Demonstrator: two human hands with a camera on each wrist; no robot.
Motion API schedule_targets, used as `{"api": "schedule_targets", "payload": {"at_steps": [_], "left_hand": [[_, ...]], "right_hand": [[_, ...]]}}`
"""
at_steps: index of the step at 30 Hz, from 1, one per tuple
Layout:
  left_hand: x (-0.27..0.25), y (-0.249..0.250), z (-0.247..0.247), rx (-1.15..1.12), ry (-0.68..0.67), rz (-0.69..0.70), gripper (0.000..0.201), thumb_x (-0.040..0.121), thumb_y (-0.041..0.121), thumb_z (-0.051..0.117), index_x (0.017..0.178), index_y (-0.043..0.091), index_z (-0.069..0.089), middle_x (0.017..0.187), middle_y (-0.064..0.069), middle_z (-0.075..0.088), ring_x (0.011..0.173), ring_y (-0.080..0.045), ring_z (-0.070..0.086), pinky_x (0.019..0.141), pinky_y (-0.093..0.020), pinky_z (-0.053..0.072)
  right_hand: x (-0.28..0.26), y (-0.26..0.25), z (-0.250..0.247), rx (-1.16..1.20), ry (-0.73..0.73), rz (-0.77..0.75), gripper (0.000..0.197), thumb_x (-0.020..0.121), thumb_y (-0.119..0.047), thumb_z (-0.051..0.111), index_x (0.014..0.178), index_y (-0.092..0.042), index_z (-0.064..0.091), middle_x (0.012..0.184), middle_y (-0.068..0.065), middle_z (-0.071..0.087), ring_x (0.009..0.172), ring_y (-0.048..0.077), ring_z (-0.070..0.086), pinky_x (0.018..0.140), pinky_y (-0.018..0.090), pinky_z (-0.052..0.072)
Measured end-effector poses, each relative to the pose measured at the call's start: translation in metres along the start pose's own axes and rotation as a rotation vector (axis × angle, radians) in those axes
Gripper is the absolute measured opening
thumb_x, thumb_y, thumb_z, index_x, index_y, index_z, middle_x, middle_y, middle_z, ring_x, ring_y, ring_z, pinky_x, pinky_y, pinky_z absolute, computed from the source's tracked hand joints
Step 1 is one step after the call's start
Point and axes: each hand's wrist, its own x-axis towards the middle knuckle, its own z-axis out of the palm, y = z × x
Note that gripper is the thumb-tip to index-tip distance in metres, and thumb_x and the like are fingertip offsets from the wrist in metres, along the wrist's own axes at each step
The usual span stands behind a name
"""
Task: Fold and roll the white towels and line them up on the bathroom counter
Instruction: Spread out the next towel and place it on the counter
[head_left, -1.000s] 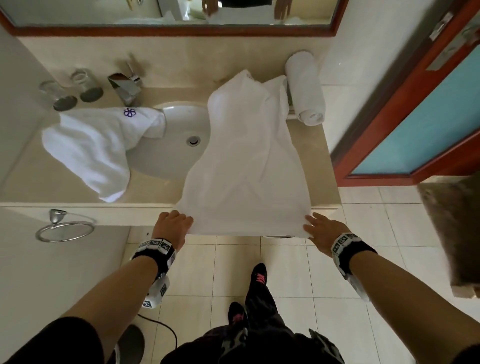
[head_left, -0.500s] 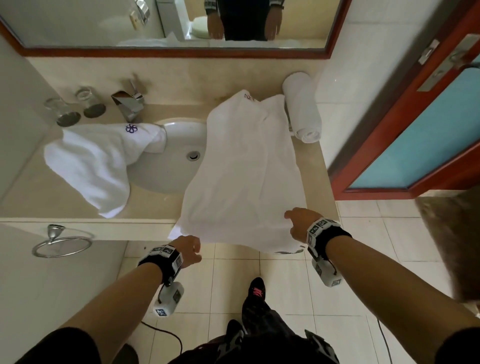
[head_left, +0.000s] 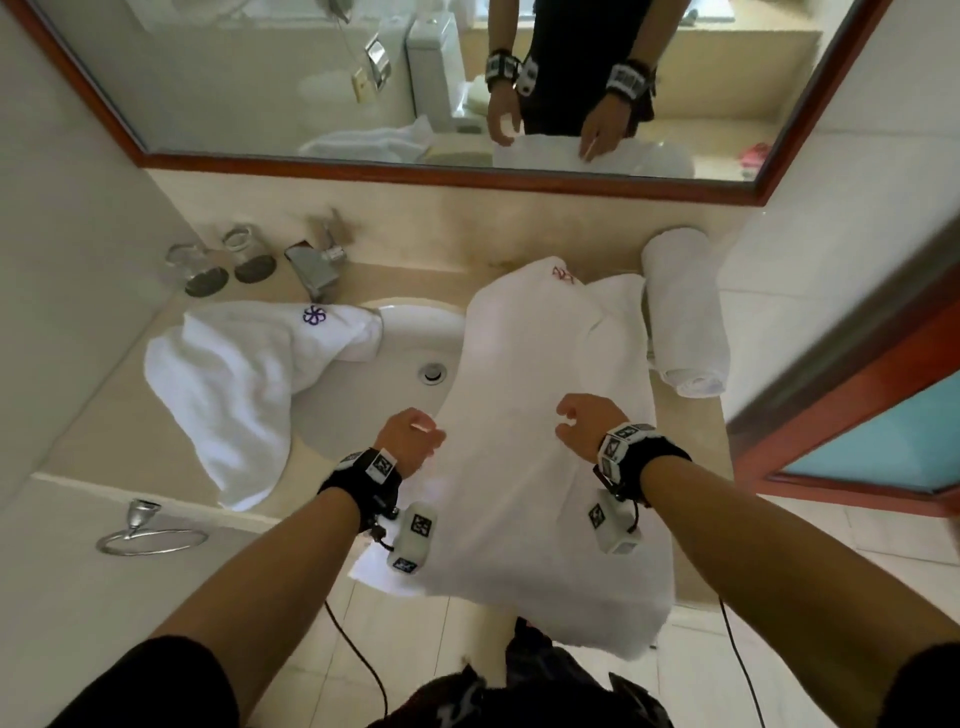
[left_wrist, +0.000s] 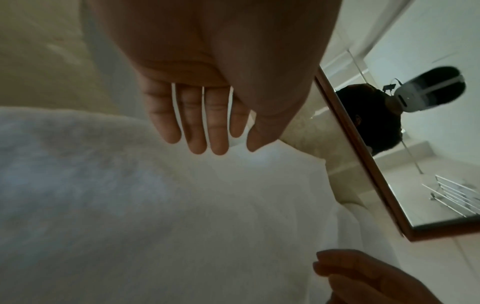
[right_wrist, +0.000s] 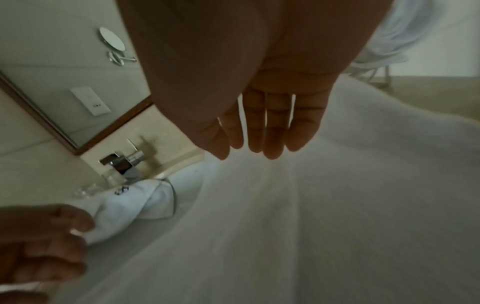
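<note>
Hovering over the spread towel (head_left: 519, 415), both hands have a released grip. Left hand (head_left: 410, 441) and right hand (head_left: 587, 423) show straight fingers.

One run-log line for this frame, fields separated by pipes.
stage: folding | spread towel: near end folded over | left hand, right hand: open above it | rolled towel: on counter | crumpled towel: waiting

In the head view a spread towel (head_left: 524, 415) fills the centre of the frame, lying over the right part of the sink (head_left: 410, 338) and hanging past the counter's (head_left: 119, 447) front edge at lower centre. A rolled towel (head_left: 683, 312) lies just right of it, and a crumpled towel (head_left: 234, 384) lies left of the sink, one corner over the basin's rim. The tap (head_left: 314, 265) and two glasses (head_left: 223, 260) stand at upper left behind it, below the mirror (head_left: 260, 78), while both hands (head_left: 410, 441) (head_left: 587, 423) are above the spread towel's middle
</note>
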Motion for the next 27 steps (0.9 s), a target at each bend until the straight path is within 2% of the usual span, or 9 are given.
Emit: {"api": "schedule_targets", "payload": {"at_steps": [4, 7, 11, 14, 18, 21, 24, 26, 27], "left_hand": [[0.033, 0.022, -0.001, 0.054, 0.072, -0.054, 0.026, 0.075, 0.029, 0.076, 0.087, 0.023, 0.054, 0.105, -0.019, 0.068, 0.098, -0.035, 0.065, 0.078, -0.04, 0.052], [0.054, 0.047, 0.001, 0.038, 0.087, -0.072, 0.028, 0.08, 0.024, 0.075, 0.099, 0.017, 0.056, 0.109, -0.022, 0.066, 0.101, -0.04, 0.063, 0.077, -0.037, 0.049], [0.101, 0.076, 0.003, 0.128, 0.067, -0.05, 0.038, 0.083, 0.027, 0.069, 0.114, 0.012, 0.053, 0.11, -0.011, 0.063, 0.099, -0.032, 0.06, 0.092, -0.04, 0.049], [0.156, 0.082, 0.008, 0.058, 0.02, -0.109, 0.038, 0.069, 0.035, 0.065, 0.1, 0.026, 0.046, 0.105, -0.016, 0.067, 0.088, -0.032, 0.062, 0.089, -0.045, 0.053], [0.181, 0.112, 0.02, -0.063, -0.012, -0.156, 0.051, 0.093, 0.017, 0.061, 0.135, 0.007, 0.035, 0.107, -0.015, 0.05, 0.092, -0.026, 0.05, 0.08, -0.033, 0.041], [0.205, 0.114, 0.03, -0.108, -0.017, -0.213, 0.062, 0.095, 0.024, 0.061, 0.144, 0.006, 0.027, 0.116, -0.014, 0.046, 0.103, -0.03, 0.05, 0.082, -0.032, 0.037], [0.23, 0.111, 0.035, -0.204, -0.055, -0.243, 0.086, 0.078, 0.05, 0.071, 0.139, -0.001, 0.04, 0.126, -0.02, 0.058, 0.114, -0.038, 0.057, 0.084, -0.038, 0.048], [0.247, 0.099, 0.034, -0.286, -0.111, -0.304, 0.089, 0.058, 0.064, 0.076, 0.124, 0.005, 0.06, 0.111, -0.02, 0.069, 0.098, -0.038, 0.067, 0.081, -0.045, 0.056], [0.245, 0.099, 0.03, -0.349, -0.148, -0.317, 0.076, 0.059, 0.064, 0.076, 0.11, 0.008, 0.068, 0.097, -0.015, 0.073, 0.084, -0.034, 0.07, 0.076, -0.043, 0.058]], "right_hand": [[0.049, -0.028, -0.039, 0.115, 0.1, -0.044, 0.032, 0.093, -0.026, 0.059, 0.123, -0.014, 0.06, 0.129, 0.007, 0.059, 0.118, 0.025, 0.054, 0.098, 0.028, 0.039], [0.076, -0.041, -0.061, 0.144, 0.124, -0.053, 0.03, 0.096, -0.02, 0.054, 0.124, -0.012, 0.06, 0.131, 0.008, 0.059, 0.119, 0.027, 0.054, 0.099, 0.029, 0.039], [0.114, -0.05, -0.09, 0.143, 0.226, -0.004, 0.029, 0.1, -0.016, 0.046, 0.123, -0.009, 0.061, 0.129, 0.013, 0.06, 0.118, 0.032, 0.054, 0.096, 0.03, 0.04], [0.143, -0.05, -0.111, 0.089, 0.283, 0.148, 0.031, 0.101, -0.019, 0.041, 0.126, -0.008, 0.056, 0.129, 0.017, 0.058, 0.117, 0.036, 0.054, 0.093, 0.035, 0.042], [0.169, -0.04, -0.118, 0.059, 0.184, 0.279, 0.037, 0.102, -0.028, 0.04, 0.135, -0.014, 0.048, 0.135, 0.014, 0.054, 0.119, 0.036, 0.053, 0.097, 0.038, 0.042], [0.182, -0.03, -0.11, 0.106, 0.138, 0.334, 0.04, 0.098, -0.033, 0.046, 0.134, -0.016, 0.049, 0.133, 0.012, 0.056, 0.117, 0.034, 0.055, 0.092, 0.035, 0.044], [0.193, -0.03, -0.106, 0.233, 0.209, 0.226, 0.039, 0.092, -0.026, 0.058, 0.131, -0.023, 0.058, 0.126, 0.004, 0.062, 0.114, 0.023, 0.058, 0.09, 0.024, 0.042], [0.199, -0.04, -0.104, 0.356, 0.232, 0.125, 0.027, 0.09, -0.027, 0.065, 0.117, -0.023, 0.068, 0.107, 0.0, 0.068, 0.099, 0.017, 0.06, 0.085, 0.024, 0.043], [0.201, -0.045, -0.103, 0.42, 0.222, 0.096, 0.017, 0.09, -0.03, 0.066, 0.104, -0.024, 0.071, 0.094, -0.003, 0.067, 0.088, 0.015, 0.06, 0.081, 0.026, 0.045]]}}
